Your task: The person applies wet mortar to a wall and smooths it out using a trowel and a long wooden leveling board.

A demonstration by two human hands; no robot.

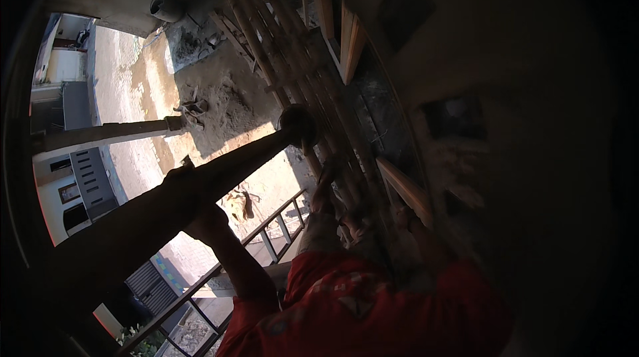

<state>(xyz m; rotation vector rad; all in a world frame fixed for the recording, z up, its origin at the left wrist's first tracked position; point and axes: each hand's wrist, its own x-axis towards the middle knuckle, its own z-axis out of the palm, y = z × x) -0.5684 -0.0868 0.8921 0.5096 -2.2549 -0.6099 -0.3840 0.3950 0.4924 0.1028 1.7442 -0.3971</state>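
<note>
My left hand (208, 224) is raised against the edge of a thick dark pillar (126, 224), which runs slanting through the left of the view. Its fingers merge into the pillar's shadow, so their grip does not show. Low in deep shade, my right hand (407, 218) is beside a wooden board (405, 187); its fingers are too dim to make out, and I see nothing certain in it. My bare feet are on a platform of bamboo poles (333, 101). A dark round container (297, 124) sits on the poles by the pillar's far end.
A metal ladder (269, 247) slants below my left arm. On the ground below are a sand heap (229, 111), a bucket (166, 7) and a crumpled sack (237, 204). Wooden frames (349, 41) stand along the right wall (519, 157). Sunlit paving lies to the left.
</note>
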